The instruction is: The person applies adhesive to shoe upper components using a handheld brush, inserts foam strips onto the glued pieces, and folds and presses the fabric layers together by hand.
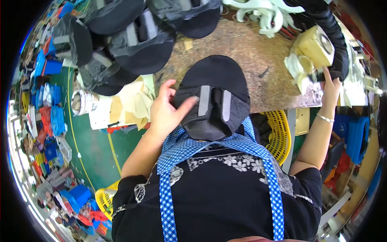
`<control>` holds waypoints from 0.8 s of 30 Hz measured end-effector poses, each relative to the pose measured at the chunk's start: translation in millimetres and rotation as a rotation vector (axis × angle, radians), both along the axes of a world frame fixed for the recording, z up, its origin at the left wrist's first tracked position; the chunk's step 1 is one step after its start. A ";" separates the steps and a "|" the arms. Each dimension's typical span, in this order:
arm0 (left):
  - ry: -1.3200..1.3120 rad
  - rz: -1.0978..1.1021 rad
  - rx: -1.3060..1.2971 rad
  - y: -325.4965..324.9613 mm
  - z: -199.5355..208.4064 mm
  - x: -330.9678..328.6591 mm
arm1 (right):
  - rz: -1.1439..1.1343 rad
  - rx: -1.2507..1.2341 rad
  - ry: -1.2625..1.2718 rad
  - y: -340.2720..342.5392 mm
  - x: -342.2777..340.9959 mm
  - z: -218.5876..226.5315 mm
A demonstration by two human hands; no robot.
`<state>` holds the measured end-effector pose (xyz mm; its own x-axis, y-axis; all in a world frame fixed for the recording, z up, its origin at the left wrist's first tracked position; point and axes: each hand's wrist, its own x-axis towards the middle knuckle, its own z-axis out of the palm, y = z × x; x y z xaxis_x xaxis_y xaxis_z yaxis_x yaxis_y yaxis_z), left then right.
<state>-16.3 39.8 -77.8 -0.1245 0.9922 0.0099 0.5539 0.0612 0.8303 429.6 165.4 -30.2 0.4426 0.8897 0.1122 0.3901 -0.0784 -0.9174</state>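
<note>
In front of my chest rests a black padded piece point(219, 74) with a rounded end and two grey strips along its middle. My left hand point(167, 107) grips its left edge, thumb on top and fingers at the side. Far to the right, my right hand point(331, 86) reaches the table's edge beside a cream block-shaped container point(316, 46). Its fingers close around something dark that I cannot make out against the black object behind.
Several similar black pieces point(141, 52) are heaped at the back left. Cream sheets point(131, 103) lie below them. White plastic clamp-like parts point(270, 16) and a black ribbed hose point(334, 28) stand at the back right. A yellow basket point(282, 137) sits beneath the worktable point(266, 52).
</note>
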 end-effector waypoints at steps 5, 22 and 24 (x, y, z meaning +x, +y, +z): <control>0.401 0.008 -0.024 -6.2 10.2 8.0 | 0.489 -0.117 0.048 -19.3 -138.9 12.5; 0.390 -0.039 -0.021 -4.2 9.9 12.3 | 1.062 0.012 -0.625 -20.2 -228.4 -0.4; 0.377 -0.015 -0.018 -5.7 10.1 11.3 | 1.049 -0.094 -0.608 -31.2 -193.8 3.4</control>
<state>-5.0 34.1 -67.7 -0.1006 0.9943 0.0343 0.8212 0.0635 0.5671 235.8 134.3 -26.8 -0.5989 0.8001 -0.0336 0.6688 0.4767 -0.5704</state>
